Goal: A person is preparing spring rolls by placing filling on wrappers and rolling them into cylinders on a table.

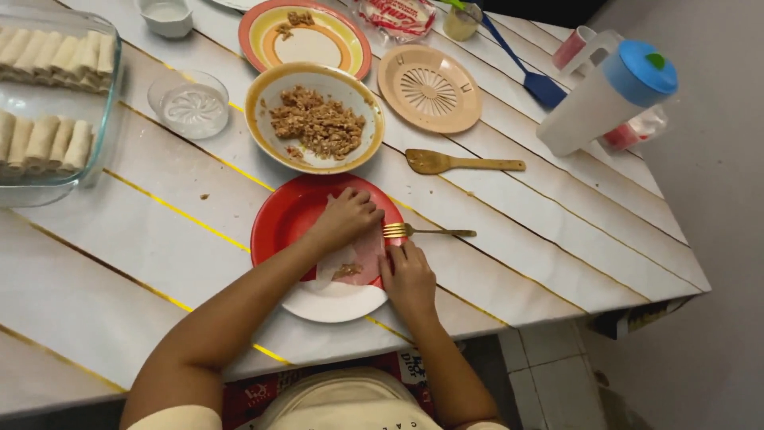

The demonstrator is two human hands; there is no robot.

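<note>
A thin translucent wrapper sheet [360, 256] with a small lump of brown filling [347, 271] lies on a red plate [280, 223]. My left hand [348, 213] presses on the wrapper's far edge, fingers curled over it. My right hand [407, 275] rests on the wrapper's right edge at the plate rim. A gold fork [426, 232] lies across the plate's right rim, just beyond my right hand. A bowl of brown minced filling [317, 121] stands directly behind the red plate.
A glass dish [107, 103] of finished rolls sits far left, a small glass bowl [191, 105] beside it. A wooden spatula [461, 163], a tan perforated lid [430, 87], a striped plate [306, 36], a blue spatula [535, 80] and a white jug with blue lid [609, 91] lie beyond. The table edge runs near right.
</note>
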